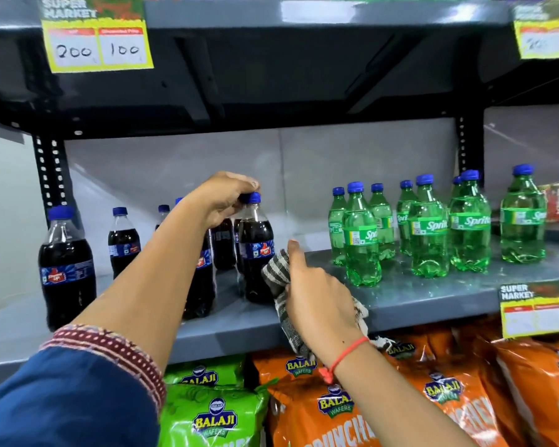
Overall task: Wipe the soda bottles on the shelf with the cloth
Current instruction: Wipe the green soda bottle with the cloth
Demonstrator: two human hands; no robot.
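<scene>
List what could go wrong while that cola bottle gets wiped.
1. The left hand steadies the cola bottle only by its cap, so a push from the cloth in the right hand may tilt it.
2. Other cola bottles stand packed right behind and beside it, so a tilt could topple them.
3. The bottle stands close to the shelf edge, above the chip bags.

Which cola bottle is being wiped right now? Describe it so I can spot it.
On the grey shelf, dark cola bottles stand left, green ones right. The cola bottle is the rightmost dark one, nearest the green group. Only it has the left hand at its cap and the right hand holding the striped cloth beside it.
</scene>
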